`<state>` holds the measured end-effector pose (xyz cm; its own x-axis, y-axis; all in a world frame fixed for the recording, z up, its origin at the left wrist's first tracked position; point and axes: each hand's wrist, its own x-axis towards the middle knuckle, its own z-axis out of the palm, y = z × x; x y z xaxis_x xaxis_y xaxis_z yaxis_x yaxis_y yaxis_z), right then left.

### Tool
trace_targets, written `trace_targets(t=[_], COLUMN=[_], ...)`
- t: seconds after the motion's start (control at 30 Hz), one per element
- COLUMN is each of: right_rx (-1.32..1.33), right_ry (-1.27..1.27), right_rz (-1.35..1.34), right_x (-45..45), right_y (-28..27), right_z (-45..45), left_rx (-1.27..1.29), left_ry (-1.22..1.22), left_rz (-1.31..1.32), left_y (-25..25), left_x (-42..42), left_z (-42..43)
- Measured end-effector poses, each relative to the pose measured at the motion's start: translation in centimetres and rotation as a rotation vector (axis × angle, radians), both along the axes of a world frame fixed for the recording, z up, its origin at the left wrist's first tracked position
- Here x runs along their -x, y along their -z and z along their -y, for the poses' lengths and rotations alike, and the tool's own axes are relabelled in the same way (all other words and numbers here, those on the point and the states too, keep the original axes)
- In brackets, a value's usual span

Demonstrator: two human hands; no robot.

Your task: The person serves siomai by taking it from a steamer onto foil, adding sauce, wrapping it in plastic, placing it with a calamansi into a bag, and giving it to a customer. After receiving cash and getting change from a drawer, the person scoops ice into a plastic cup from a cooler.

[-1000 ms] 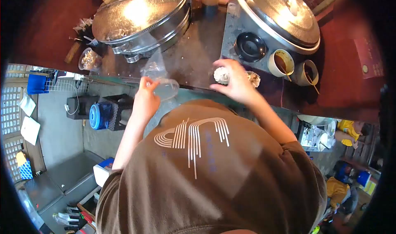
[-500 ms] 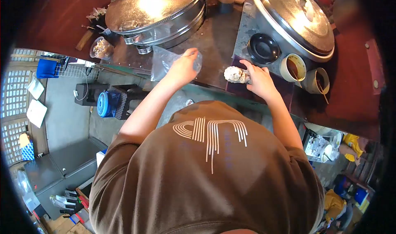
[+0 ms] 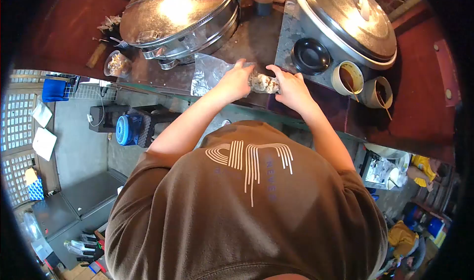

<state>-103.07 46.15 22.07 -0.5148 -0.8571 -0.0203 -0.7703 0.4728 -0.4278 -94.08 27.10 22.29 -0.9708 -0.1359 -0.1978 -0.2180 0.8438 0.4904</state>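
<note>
My left hand [image 3: 237, 81] is closed on a clear plastic bag [image 3: 207, 75], whose loose end spreads out to the left over the table edge. Closed from the other side, my right hand [image 3: 294, 90] grips a whitish, lumpy piece of food [image 3: 266, 83] with brown spots. The food's left end meets the bag's right side between my two hands; clear film shows around it, and I cannot tell how much of it is inside the bag. A black bowl [image 3: 310, 56] stands just beyond my right hand.
A large lidded steamer [image 3: 197, 40] stands at the back left, a big lidded pot [image 3: 340, 43] at the back right. Two cups of brown sauce, a left cup [image 3: 348, 77] and a right cup [image 3: 377, 92], hold sticks. A small tub [image 3: 118, 64] sits far left.
My right hand has carried the food leftward to the plastic bag. My left hand has moved slightly right with the bag, and the hands are now close together.
</note>
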Motion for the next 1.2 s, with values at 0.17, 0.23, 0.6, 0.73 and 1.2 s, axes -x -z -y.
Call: trace_targets(t=[0.17,0.23,0.6,0.73,1.2], right_rx=[0.013,0.012,0.173,0.317,0.6], right_ry=[-0.037,-0.038,0.161,0.446,0.475], right_rz=[-0.043,-0.055,0.058,0.285,1.094], right_x=[-0.1,-0.2,-0.6,0.6,0.9], right_y=[0.6,1.1,-1.4,3.2,7.5], right_z=[2.1,3.0,0.6,-4.4,-4.6], left_rx=[0.046,0.044,0.124,0.234,0.31], left_ry=[0.121,0.126,0.128,0.035,0.067], left_rz=[-0.113,-0.082,-0.053,0.184,0.149], left_y=[2.0,1.3,1.0,-0.5,-0.9], left_x=[0.0,-0.1,-0.6,-0.2,0.5], left_z=[1.3,0.9,0.8,0.1,-0.7])
